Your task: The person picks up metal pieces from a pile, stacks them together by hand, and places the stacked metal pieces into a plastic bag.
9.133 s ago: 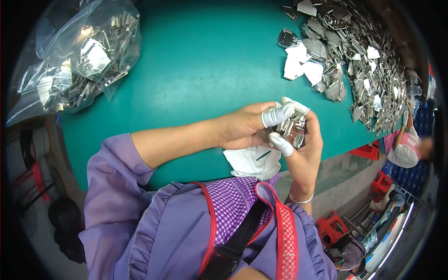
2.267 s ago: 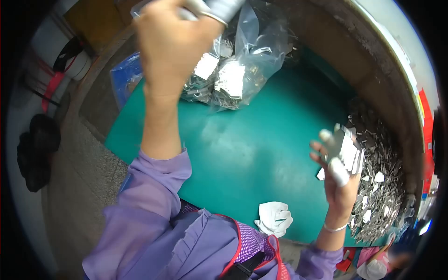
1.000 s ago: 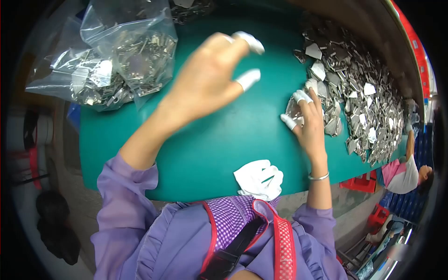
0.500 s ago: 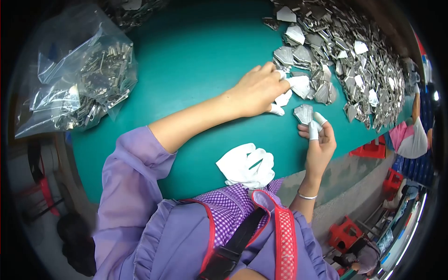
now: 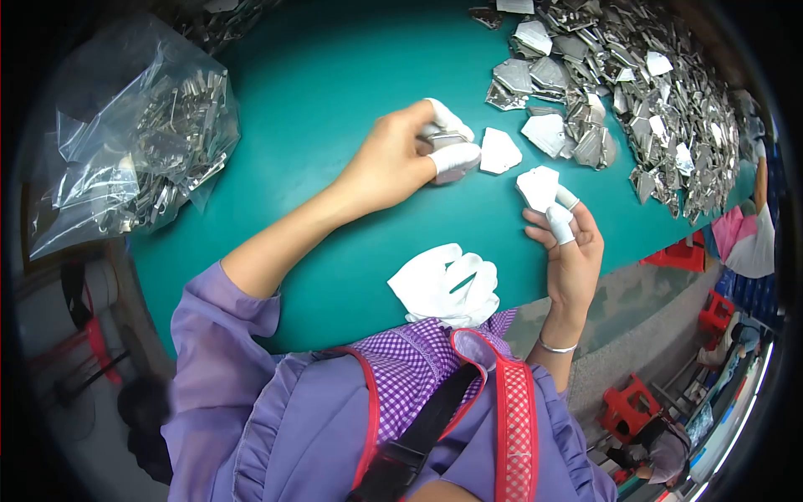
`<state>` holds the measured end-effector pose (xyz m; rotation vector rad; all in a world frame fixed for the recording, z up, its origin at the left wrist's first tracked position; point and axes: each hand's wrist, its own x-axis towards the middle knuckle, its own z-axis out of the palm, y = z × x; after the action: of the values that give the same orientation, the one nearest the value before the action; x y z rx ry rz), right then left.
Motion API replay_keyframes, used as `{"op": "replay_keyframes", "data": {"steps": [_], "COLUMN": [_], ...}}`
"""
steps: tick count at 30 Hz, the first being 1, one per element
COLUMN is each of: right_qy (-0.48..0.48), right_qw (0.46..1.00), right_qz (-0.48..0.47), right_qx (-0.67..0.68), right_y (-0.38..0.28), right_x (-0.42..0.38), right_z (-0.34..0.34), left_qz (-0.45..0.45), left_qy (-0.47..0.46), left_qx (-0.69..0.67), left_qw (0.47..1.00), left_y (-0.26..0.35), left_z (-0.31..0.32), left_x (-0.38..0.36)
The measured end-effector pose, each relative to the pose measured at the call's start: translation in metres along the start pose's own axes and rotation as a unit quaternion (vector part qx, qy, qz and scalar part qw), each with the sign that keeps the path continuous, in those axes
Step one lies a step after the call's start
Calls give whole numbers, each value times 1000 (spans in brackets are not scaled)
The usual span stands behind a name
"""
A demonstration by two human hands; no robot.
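Note:
My left hand [image 5: 389,159], with white finger cots on thumb and index finger, pinches flat metal pieces [image 5: 456,173] above the green tabletop; how many it holds is hard to tell. My right hand [image 5: 577,255], also wearing finger cots, grips one bright, angular metal plate [image 5: 537,187] by its lower edge between thumb and finger. Between the hands a similar loose plate [image 5: 500,152] lies flat on the table. Another pale plate [image 5: 544,134] rests beside a small stack of plates [image 5: 590,138] just beyond my right hand.
A large heap of metal plates [image 5: 661,125] covers the table's right side. At the left, a clear plastic bag [image 5: 176,125] holds many small metal parts. White gloves [image 5: 447,289] lie near the front edge of the green table [image 5: 335,100]. Red stools [image 5: 629,407] stand on the floor at right.
My left hand has drawn back leftward from the stack and now holds metal pieces. The loose plate between the hands is uncovered. My right hand's plate has tilted and looks brighter.

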<state>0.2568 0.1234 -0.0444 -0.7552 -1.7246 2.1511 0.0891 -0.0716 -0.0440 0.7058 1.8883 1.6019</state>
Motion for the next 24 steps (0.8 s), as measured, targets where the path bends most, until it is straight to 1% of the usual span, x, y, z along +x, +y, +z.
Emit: {"op": "replay_keyframes", "data": {"steps": [1,2,3,4,6,7,11,13,17,20,22,24], "right_qy": [-9,-17,-19,-27,-33,-40,-54,-58,-70,-75,-86,-98], "right_qw": [1000,999,999,998,997,996,995,995,992,989,985,980], "right_qz": [10,20,22,34,47,50,48,45,45,64,75,86], "right_qx": [10,20,20,39,56,64,72,74,92,115,133,151], "right_y": [0,1,2,2,3,4,3,3,3,3,2,2], "right_x": [0,-1,-1,-1,-1,-1,-2,-3,-6,-7,-7,-8], "right_z": [3,6,9,11,15,17,24,27,31,33,34,36], "left_qz": [-63,-123,-151,-152,-189,-180,-166,-154,-177,-185,-196,-194], "left_qy": [22,44,34,35,11,-16,-13,-30,-29,-44,-62,-49], "left_qx": [-104,-207,-282,-282,-386,-420,-396,-396,-382,-405,-486,-495], "left_qw": [992,970,947,947,903,889,903,905,907,894,849,845], "left_y": [4,10,10,10,9,7,0,-3,4,1,-4,-3], "left_z": [1,1,-3,-6,-10,-11,-8,-9,-10,-12,-13,-12], "left_x": [-5,-9,-13,-17,-22,-23,-25,-27,-27,-26,-26,-27]}}
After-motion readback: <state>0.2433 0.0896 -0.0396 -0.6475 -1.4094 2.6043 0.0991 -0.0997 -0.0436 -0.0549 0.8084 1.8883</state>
